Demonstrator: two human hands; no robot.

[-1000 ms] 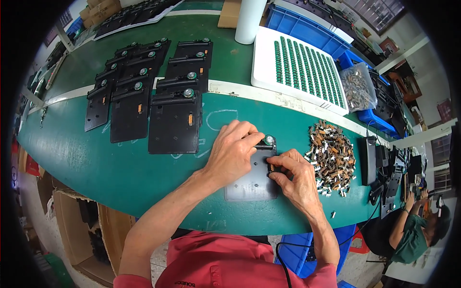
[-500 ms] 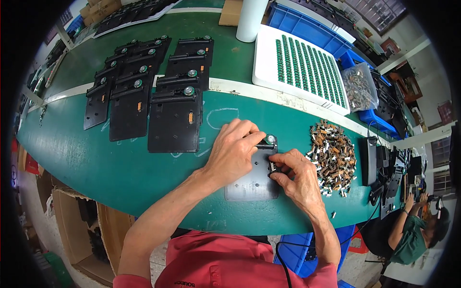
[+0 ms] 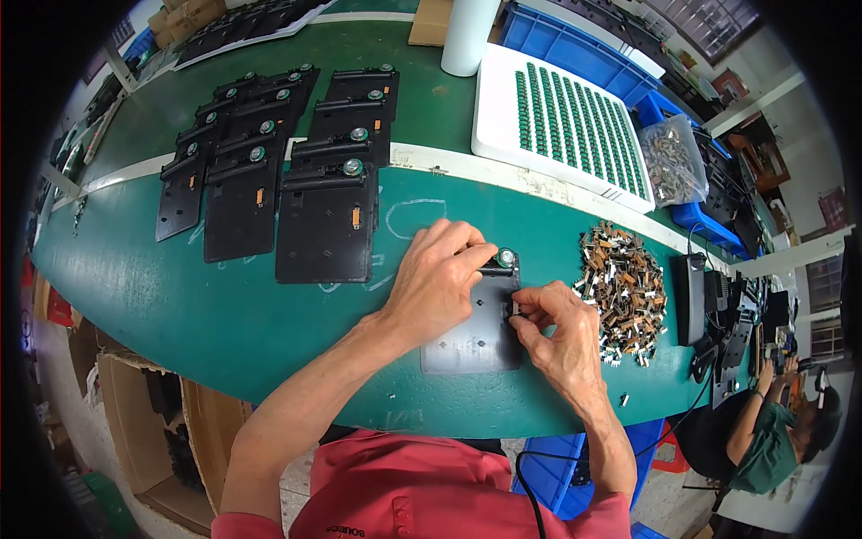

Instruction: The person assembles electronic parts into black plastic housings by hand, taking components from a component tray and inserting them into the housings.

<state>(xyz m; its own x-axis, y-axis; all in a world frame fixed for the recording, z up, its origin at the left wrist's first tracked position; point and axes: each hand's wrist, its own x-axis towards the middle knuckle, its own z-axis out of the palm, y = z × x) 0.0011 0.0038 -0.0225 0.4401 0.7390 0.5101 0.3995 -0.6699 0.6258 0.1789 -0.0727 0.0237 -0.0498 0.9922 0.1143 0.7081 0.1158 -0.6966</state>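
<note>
On the green table in front of me lies a black panel (image 3: 473, 349) with a bar across its far edge and a round silver piece on a green base (image 3: 505, 259). My left hand (image 3: 438, 280) is closed on the panel's far end, its curled fingers resting by the bar. At the panel's right edge, my right hand (image 3: 558, 331) pinches a small electronic part (image 3: 515, 308) between thumb and fingers. Those fingers mostly cover that part. To the right of this hand is a heap of small brown and white electronic parts (image 3: 621, 296).
Overlapping black panels (image 3: 323, 242), several with an orange part fitted, lie at the left. A white foam tray (image 3: 489, 135) holds rows of green pieces. Beyond are a bag of parts (image 3: 672, 162) and a blue crate (image 3: 575, 49). Another person (image 3: 772, 440) sits at the right.
My right hand has shifted slightly right, and its fingers have drawn closer together around the small part at the panel's edge. My left hand stays almost still.
</note>
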